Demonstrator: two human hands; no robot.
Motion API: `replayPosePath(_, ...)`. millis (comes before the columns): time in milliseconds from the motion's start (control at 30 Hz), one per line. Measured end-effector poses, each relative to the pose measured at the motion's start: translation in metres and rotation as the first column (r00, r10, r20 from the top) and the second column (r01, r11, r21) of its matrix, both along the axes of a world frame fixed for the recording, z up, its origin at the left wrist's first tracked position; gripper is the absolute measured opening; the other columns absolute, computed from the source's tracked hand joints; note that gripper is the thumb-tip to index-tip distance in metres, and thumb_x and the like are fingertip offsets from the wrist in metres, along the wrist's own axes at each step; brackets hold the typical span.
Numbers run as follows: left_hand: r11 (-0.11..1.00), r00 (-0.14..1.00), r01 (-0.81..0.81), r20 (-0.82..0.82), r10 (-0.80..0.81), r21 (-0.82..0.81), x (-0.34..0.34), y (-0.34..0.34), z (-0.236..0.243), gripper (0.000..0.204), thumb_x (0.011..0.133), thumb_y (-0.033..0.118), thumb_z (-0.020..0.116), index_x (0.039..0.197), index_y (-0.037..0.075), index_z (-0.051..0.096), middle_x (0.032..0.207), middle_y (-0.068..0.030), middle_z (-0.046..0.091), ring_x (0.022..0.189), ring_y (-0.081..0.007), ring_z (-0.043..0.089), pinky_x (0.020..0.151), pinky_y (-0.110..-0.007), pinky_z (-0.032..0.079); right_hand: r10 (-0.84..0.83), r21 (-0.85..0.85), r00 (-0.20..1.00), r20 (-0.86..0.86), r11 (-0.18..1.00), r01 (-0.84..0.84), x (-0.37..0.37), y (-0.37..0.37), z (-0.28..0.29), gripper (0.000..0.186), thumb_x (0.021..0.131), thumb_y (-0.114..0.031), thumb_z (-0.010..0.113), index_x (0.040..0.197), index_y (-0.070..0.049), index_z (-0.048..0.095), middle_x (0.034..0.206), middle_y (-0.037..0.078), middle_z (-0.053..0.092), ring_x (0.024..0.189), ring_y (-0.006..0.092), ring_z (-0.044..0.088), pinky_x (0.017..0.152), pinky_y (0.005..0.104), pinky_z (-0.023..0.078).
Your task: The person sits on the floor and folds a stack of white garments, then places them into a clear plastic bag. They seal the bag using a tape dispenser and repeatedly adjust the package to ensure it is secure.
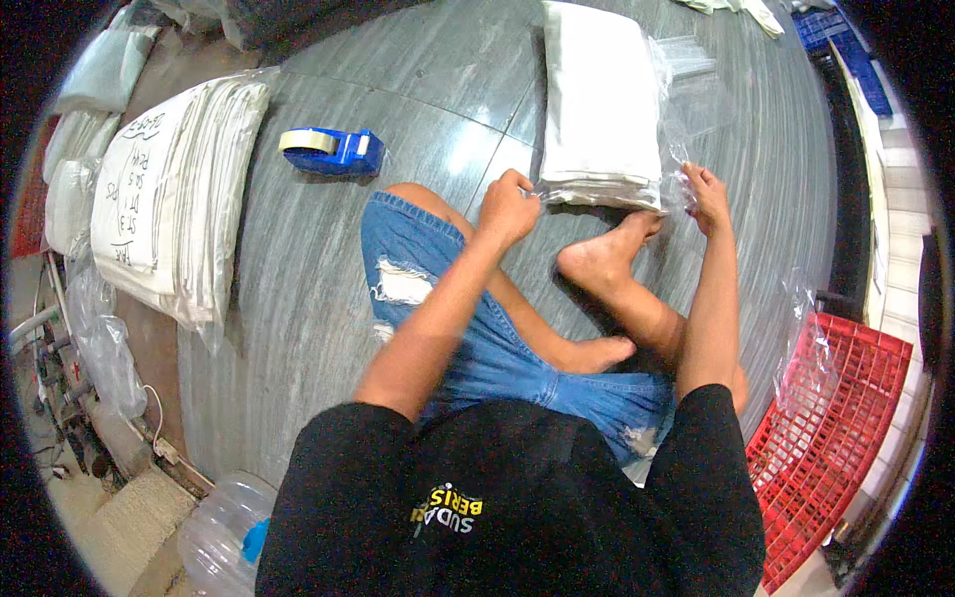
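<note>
A folded stack of white fabric (601,99) lies on the grey floor (448,119) at the upper middle, with a clear plastic bag (686,80) around its lower end and spreading out to its right. My left hand (509,207) grips the bag at the stack's lower left. At the lower right of the stack, my right hand (707,197) pinches the same plastic. My bare foot (607,254) rests just below the stack. A blue tape dispenser (353,153) with a pale roll sits to the left, beyond my denim-clad knee.
Bagged stacks of white fabric (169,199) with handwriting line the left side, near cables and loose plastic (99,348). A large clear bottle (219,532) is at lower left. A red plastic grate (831,418) is at lower right, a blue one (851,60) at upper right.
</note>
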State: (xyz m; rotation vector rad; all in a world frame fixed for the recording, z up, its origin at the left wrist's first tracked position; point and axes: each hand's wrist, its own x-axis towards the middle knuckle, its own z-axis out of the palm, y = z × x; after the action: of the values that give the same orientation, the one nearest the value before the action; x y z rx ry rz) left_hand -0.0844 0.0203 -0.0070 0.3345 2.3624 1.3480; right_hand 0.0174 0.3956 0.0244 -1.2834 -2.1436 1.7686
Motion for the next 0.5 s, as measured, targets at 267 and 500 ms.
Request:
replayPosePath(267, 0.917, 0.911, -0.356, 0.285, 0.298, 0.178, -0.035, 0.04, -0.068, 0.072, 0.081, 0.061, 0.07, 0.107, -0.006, 0.064, 0.088, -0.0138, 0.066, 0.072, -0.0201, 0.062, 0.059, -0.034, 0.048, 0.182, -0.309, 0.967, 0.179, 0.943, -0.121, 0.003, -0.037, 0.025, 0.049, 0.084, -0.05, 0.074, 0.118, -0.016, 0.063, 0.106, 0.002, 0.067, 0.093, 0.0167, 0.063, 0.076, 0.0321, 0.05)
replayPosePath(500, 0.934, 0.892, -0.162, 0.453, 0.0, 0.319, -0.049, 0.053, -0.04, 0.08, 0.077, 0.062, 0.073, 0.113, -0.008, 0.064, 0.099, -0.0182, 0.068, 0.086, -0.0259, 0.065, 0.07, -0.037, 0.051, 0.209, -0.336, 0.965, 0.161, 0.931, -0.145, -0.015, -0.025, 0.017, 0.044, 0.085, -0.044, 0.074, 0.114, -0.012, 0.063, 0.107, 0.004, 0.066, 0.096, 0.0196, 0.063, 0.081, 0.0383, 0.052)
